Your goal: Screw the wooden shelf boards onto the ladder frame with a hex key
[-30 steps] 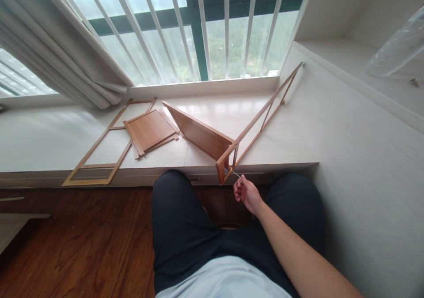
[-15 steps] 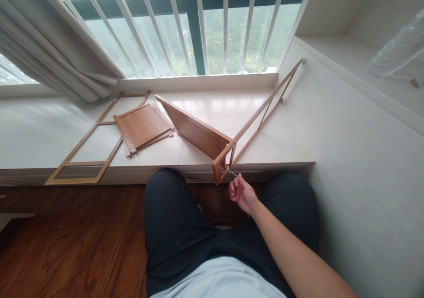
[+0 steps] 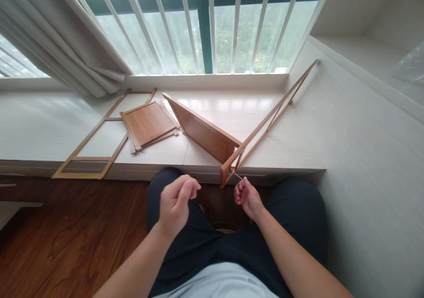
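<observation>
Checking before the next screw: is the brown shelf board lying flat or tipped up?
Tipped up: the shelf board stands on its long edge, joined to the side frame.

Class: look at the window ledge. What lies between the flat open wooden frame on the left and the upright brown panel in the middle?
In the head view, a small wooden shelf board lies flat there on the ledge, its corner overlapping the flat frame, just left of the upright panel.

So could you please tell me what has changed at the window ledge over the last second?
The left hand has come up into view over the lap, fingers loosely curled, holding nothing visible. The right hand stays closed on the thin metal tool, its tip at the near corner of the wooden frame. The panel and the loose parts on the ledge have not moved.
</observation>
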The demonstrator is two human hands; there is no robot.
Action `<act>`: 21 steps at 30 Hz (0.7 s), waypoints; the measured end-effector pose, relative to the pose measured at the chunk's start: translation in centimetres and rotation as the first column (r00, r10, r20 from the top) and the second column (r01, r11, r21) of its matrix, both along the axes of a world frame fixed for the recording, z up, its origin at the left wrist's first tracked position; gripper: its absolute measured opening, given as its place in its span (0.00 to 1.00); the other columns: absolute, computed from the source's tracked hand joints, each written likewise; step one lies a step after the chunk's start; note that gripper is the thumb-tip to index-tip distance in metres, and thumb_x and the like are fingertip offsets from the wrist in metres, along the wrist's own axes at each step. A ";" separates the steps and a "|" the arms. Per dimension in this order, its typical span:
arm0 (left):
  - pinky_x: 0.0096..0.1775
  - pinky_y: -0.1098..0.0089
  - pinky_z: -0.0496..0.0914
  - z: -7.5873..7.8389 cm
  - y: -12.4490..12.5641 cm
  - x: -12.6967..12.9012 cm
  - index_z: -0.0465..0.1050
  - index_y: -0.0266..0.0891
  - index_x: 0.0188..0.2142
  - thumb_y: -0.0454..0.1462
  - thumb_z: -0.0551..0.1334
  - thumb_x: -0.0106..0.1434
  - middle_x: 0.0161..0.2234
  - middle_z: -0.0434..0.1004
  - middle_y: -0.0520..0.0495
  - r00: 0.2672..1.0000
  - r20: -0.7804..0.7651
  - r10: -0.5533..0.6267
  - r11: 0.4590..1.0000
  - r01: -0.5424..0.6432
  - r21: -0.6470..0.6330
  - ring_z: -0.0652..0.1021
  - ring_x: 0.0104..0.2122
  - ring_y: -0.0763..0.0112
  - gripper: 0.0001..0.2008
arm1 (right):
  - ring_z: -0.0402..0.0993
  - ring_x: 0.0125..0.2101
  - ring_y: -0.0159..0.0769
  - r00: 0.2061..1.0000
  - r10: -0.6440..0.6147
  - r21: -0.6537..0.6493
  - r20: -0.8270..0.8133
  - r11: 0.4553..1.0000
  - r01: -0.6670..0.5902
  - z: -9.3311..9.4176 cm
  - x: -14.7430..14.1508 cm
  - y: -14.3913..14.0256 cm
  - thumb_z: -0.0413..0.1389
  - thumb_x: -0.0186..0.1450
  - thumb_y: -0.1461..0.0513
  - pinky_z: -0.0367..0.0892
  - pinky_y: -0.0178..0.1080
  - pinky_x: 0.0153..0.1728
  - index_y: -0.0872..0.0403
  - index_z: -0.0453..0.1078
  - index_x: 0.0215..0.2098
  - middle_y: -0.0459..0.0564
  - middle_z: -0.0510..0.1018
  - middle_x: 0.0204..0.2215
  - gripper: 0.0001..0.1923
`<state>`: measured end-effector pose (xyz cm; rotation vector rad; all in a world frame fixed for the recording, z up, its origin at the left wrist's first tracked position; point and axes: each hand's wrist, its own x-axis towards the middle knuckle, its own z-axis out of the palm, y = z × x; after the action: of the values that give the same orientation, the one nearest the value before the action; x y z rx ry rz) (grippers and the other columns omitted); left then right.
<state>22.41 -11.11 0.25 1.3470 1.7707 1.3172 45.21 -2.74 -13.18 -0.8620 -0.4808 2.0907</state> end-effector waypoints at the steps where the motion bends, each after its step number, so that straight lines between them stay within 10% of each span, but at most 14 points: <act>1: 0.31 0.70 0.68 -1.3 0.6 0.3 0.76 0.37 0.33 0.48 0.55 0.71 0.26 0.71 0.50 0.998 0.053 -0.013 0.999 0.015 -0.032 0.72 0.27 0.71 0.19 | 0.58 0.18 0.29 1.000 0.005 -0.004 -0.004 1.000 -0.005 0.0 0.0 0.0 0.57 0.66 0.43 0.53 0.32 0.17 0.51 0.60 0.27 0.42 0.65 0.20 0.23; 8: 0.25 0.72 0.58 -10.9 4.9 2.2 0.72 0.37 0.28 0.51 0.58 0.62 0.22 0.65 0.52 0.923 0.385 0.017 0.927 0.130 -0.352 0.65 0.22 0.75 0.19 | 0.57 0.19 0.30 1.000 0.028 0.001 0.007 1.000 -0.028 0.7 0.1 -0.1 0.58 0.66 0.45 0.52 0.32 0.18 0.51 0.60 0.27 0.42 0.64 0.21 0.22; 21: 0.26 0.71 0.59 -14.6 6.0 5.4 0.72 0.37 0.27 0.52 0.57 0.61 0.20 0.65 0.53 0.894 0.444 -0.067 0.902 0.245 -0.356 0.65 0.21 0.74 0.20 | 0.58 0.19 0.28 1.000 -0.002 0.020 0.013 1.000 0.002 1.1 0.1 -0.2 0.61 0.65 0.49 0.53 0.31 0.17 0.51 0.60 0.27 0.41 0.64 0.21 0.20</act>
<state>27.78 -5.10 -14.39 0.8732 1.4860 0.9858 45.28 -2.90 -12.08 -0.8645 -0.5067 2.0764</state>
